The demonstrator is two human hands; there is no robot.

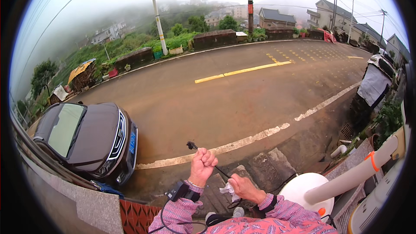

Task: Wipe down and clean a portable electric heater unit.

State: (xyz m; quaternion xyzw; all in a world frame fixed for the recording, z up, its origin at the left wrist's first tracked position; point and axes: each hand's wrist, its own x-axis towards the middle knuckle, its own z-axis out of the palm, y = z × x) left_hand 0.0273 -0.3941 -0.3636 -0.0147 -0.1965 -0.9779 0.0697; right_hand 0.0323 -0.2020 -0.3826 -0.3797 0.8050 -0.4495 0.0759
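Observation:
A black power cord [222, 171] runs between my two hands. My left hand [202, 166] is closed round it near its black plug [191, 145], which sticks out beyond my fingers over the road. Lower and to the right, my right hand [244, 188] grips the cord together with a crumpled white cloth or tissue [230, 191]. A loop of the cord hangs below that hand. To the right stands a white round base [304, 188] with a thick pale pole, and a dark cord leads towards it.
Stone steps [242, 177] descend before my feet to a road [208, 110]. A parked brown car [94, 136] is at left, beside a granite-topped wall [97, 213]. A pale appliance housing [373, 211] stands at the lower right; a covered vehicle or load [375, 83] is farther up.

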